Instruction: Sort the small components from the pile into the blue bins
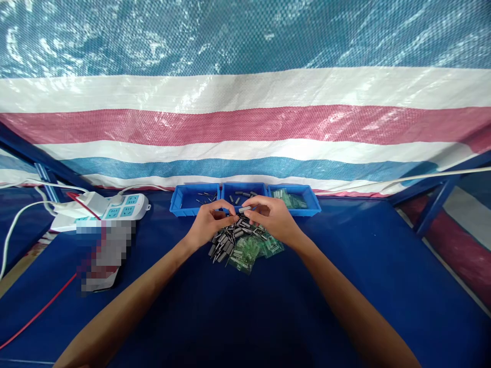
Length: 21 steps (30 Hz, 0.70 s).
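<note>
My right hand (pixel 276 219) pinches a small grey cylindrical piece (pixel 244 209) between thumb and fingertips. Close beside it, my left hand (pixel 209 223) has its thumb and fingers curled together; whatever is between them is too small to make out. Both hands are above a loose pile of dark grey metal pieces and thin pins (pixel 221 246). Small clear bags with a green tint (pixel 244 254) lie against the pile's front and right side, partly beneath my right hand.
Behind the pile stand three joined blue bins: the left bin (pixel 175 203) has thin pins, the middle bin (pixel 242 186) grey pieces, the right bin (pixel 315 200) greenish bags. A power strip (pixel 128 208) with cables and a blurred phone-like object (pixel 111 255) lie left. Striped sheeting (pixel 245 125) hangs behind.
</note>
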Each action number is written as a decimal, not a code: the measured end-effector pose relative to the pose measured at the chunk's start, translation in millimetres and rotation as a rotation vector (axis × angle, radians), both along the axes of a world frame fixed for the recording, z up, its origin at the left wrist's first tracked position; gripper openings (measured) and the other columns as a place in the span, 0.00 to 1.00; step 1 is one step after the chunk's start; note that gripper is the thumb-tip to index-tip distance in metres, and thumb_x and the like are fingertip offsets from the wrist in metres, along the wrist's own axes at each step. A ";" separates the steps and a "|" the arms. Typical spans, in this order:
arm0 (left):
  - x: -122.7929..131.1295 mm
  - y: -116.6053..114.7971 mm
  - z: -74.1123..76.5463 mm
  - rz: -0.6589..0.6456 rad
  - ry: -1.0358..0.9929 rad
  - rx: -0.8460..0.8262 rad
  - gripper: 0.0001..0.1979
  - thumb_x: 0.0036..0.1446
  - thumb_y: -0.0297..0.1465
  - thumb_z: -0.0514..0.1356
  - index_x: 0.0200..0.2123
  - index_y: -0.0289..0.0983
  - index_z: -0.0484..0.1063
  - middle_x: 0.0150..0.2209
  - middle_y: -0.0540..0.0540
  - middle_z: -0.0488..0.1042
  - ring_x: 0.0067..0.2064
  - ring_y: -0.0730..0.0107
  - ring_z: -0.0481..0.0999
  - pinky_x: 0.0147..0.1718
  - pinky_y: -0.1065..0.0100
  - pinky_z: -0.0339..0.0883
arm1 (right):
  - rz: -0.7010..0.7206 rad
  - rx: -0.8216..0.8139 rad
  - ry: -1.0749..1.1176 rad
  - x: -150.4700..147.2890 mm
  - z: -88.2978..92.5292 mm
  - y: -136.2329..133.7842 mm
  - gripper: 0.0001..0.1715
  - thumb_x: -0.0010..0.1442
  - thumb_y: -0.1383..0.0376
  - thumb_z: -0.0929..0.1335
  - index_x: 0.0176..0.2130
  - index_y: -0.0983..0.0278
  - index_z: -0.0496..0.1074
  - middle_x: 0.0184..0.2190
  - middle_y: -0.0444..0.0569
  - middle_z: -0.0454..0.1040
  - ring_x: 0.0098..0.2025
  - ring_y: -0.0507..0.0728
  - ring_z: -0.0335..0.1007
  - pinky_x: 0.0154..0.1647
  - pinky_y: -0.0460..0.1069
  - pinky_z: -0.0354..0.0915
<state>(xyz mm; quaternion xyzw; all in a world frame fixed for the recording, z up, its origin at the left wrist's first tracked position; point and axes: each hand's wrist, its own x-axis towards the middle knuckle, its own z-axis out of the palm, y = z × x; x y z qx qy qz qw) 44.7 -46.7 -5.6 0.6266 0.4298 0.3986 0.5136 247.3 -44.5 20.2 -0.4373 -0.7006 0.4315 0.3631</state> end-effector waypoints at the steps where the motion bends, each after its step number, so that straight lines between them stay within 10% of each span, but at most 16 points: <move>1: -0.1 -0.1 0.4 0.003 0.004 -0.015 0.11 0.51 0.35 0.66 0.32 0.35 0.71 0.22 0.54 0.61 0.19 0.84 0.53 0.18 0.75 0.44 | 0.003 -0.005 0.006 0.1 -0.4 0.0 0.12 0.58 0.61 0.69 0.40 0.65 0.74 0.30 0.50 0.76 0.27 0.54 0.73 0.28 0.49 0.70; 21: 0.1 6.2 -7.8 0.042 -0.074 -0.093 0.13 0.54 0.40 0.64 0.35 0.35 0.73 0.20 0.54 0.62 0.17 0.82 0.57 0.15 0.76 0.50 | 0.043 -0.078 0.084 -3.9 -5.3 1.2 0.09 0.57 0.62 0.70 0.38 0.65 0.73 0.27 0.47 0.76 0.26 0.54 0.75 0.30 0.49 0.72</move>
